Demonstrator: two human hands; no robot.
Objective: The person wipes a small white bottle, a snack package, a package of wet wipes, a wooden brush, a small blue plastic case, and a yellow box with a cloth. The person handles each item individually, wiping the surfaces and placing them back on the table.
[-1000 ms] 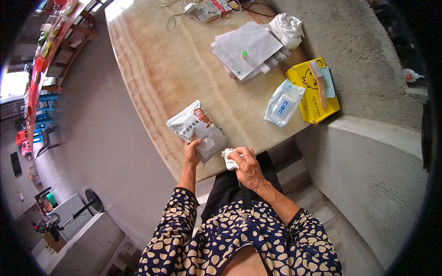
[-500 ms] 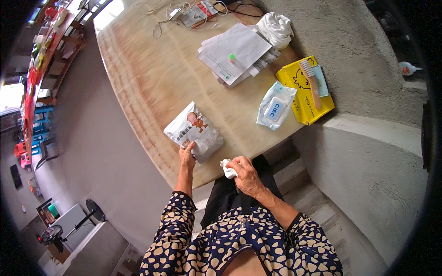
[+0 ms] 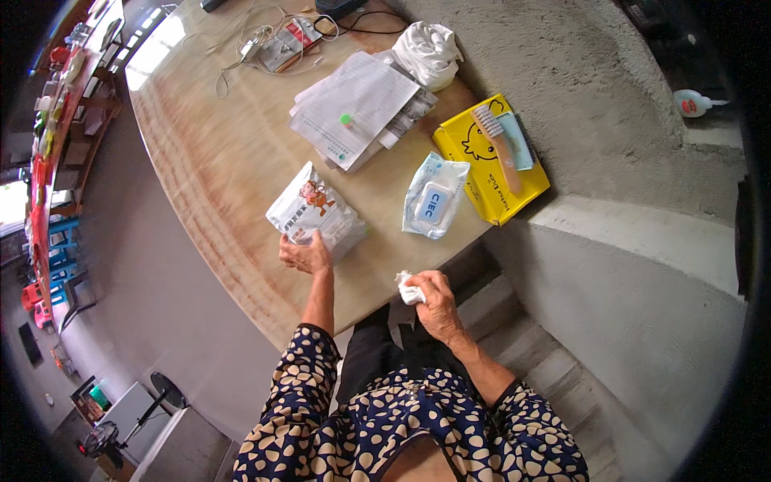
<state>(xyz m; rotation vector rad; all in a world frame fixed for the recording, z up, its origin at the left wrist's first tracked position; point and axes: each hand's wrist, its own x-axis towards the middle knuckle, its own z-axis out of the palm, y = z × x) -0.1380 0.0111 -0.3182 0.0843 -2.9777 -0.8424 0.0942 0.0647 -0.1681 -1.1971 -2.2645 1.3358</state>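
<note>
Near the desk's (image 3: 233, 153) left edge, the left hand (image 3: 307, 255) covers the printed pouch's (image 3: 315, 207) near end, probably steadying it — whether gripping, I can't tell. The right hand (image 3: 434, 304) clamps a crumpled white wad (image 3: 410, 290) — compactly bunched — beyond the near edge.

- wooden-handled brush (image 3: 505, 157) on a yellow box (image 3: 480, 170), right of centre
- stacked papers (image 3: 361, 95), upper centre
- blue stools (image 3: 62, 239), left edge
- black pedestal fan (image 3: 100, 439), lower left

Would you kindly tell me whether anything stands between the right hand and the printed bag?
Apart from the white wad in the right hand, nothing visible does; only tabletop shows between it and the bag.
</note>
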